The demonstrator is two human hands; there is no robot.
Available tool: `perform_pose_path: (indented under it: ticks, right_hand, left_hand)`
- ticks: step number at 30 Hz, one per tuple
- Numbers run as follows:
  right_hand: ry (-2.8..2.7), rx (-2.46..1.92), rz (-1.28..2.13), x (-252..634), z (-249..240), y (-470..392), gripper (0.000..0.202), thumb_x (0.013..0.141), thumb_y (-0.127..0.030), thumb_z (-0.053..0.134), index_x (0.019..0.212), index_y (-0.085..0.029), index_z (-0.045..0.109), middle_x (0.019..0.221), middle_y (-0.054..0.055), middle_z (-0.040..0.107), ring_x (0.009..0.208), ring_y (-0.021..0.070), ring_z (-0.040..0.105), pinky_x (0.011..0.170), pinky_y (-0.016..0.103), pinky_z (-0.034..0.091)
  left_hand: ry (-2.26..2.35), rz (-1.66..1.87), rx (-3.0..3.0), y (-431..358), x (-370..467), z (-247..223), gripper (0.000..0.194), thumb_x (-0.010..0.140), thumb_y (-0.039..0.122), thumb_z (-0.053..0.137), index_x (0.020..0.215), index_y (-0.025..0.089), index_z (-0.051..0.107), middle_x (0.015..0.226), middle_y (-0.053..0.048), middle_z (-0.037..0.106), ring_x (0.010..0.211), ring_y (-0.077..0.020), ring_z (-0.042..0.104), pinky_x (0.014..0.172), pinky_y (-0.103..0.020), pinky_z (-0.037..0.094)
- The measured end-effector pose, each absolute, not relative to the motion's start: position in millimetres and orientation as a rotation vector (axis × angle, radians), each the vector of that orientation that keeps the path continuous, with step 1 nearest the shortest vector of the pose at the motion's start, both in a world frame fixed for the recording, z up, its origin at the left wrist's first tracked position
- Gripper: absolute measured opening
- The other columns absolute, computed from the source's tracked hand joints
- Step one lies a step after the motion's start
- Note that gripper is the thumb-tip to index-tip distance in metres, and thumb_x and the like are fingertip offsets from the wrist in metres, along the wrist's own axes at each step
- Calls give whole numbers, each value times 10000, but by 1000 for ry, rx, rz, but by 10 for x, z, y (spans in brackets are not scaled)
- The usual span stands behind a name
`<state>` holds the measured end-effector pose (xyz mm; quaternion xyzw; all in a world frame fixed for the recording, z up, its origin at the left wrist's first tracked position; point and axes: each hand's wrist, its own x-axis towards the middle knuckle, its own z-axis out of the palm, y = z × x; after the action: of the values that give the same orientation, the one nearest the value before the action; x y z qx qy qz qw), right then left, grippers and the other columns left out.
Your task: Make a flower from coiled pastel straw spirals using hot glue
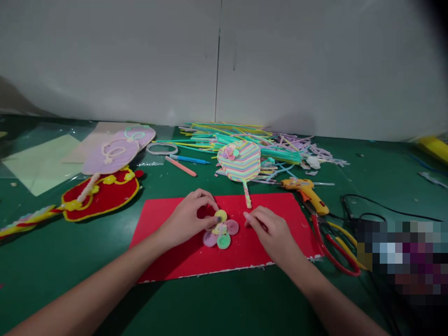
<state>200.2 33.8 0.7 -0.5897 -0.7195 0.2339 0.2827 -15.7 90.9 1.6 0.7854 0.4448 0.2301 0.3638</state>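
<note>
On a red board (168,261) lies a small flower (221,229) made of coiled pipe-cleaner discs in pink, lilac, green and yellow. My left hand (189,218) pinches the flower's upper yellow disc between thumb and finger, and its fingers hide part of the left side. To the right, apart from the flower, my right hand (272,229) has thumb and fingertips pressed together; whether something small sits in them is hidden. A striped pipe-cleaner fan (241,163) with a flower on it lies just beyond, its handle reaching onto the board.
A yellow glue gun (308,192) and red-handled scissors (336,254) lie at the right, with a black cable. Many loose pipe cleaners (231,137) are heaped behind. Left are a red fan (105,196), a lilac fan (114,154), and blue (191,159) and pink (181,166) pens.
</note>
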Motion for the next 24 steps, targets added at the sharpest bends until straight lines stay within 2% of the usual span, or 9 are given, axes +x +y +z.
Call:
perform_pose_path:
  ticks: [2, 5, 7, 12, 15, 21, 24]
  right_hand:
    - [-1906, -1585, 651, 2009, 19, 334, 320, 905, -350, 375, 692, -190, 553, 729, 36, 577, 699, 148, 543, 654, 259, 414]
    - [-1840, -1582, 678, 2010, 56, 325, 290, 893, -358, 401, 736, -191, 578, 745, 34, 603, 704, 144, 566, 644, 247, 426]
    - [-1783, -1589, 725, 2005, 86, 314, 268, 878, -375, 428, 785, -195, 603, 757, 34, 622, 701, 144, 578, 629, 242, 436]
    - [-1493, -1590, 1209, 1962, 96, 280, 315, 813, -472, 494, 864, -193, 631, 702, 27, 634, 465, 98, 543, 448, 220, 449]
    - [-1293, -1490, 1445, 1922, 67, 279, 316, 762, -465, 562, 885, -180, 619, 668, 17, 623, 416, 86, 529, 389, 207, 443]
    - [-1019, -1387, 1401, 1909, 59, 342, 291, 668, -420, 660, 803, -170, 597, 703, -1, 607, 452, 73, 529, 374, 191, 456]
    - [-1024, -1384, 1364, 1934, 58, 357, 270, 671, -414, 663, 759, -166, 600, 676, -10, 591, 453, 71, 522, 374, 188, 453]
  left_hand:
    - [1117, 587, 1913, 914, -157, 47, 83, 724, 238, 594, 797, 201, 585, 987, -31, 551, 917, -178, 529, 818, -328, 427]
    - [1075, 513, 1658, 920, -152, 98, 99, 761, 261, 549, 831, 192, 546, 833, -17, 589, 755, -153, 561, 666, -281, 453]
    - [1072, 531, 1525, 918, -138, 126, 124, 764, 292, 550, 823, 185, 530, 760, 0, 582, 692, -139, 560, 619, -259, 442]
    - [1201, 789, 1285, 851, -52, 167, 196, 691, 313, 631, 778, 177, 521, 756, 19, 559, 677, -116, 540, 616, -233, 417]
    - [1196, 826, 1150, 761, 10, 160, 211, 700, 315, 633, 815, 173, 527, 798, 0, 582, 720, -127, 548, 642, -237, 420]
    - [1015, 814, 999, 620, 89, 60, 159, 735, 258, 637, 819, 171, 533, 815, 2, 575, 796, -118, 549, 728, -239, 427]
    - [966, 810, 949, 598, 119, 43, 208, 719, 250, 660, 871, 180, 536, 867, -2, 584, 838, -127, 558, 743, -243, 437]
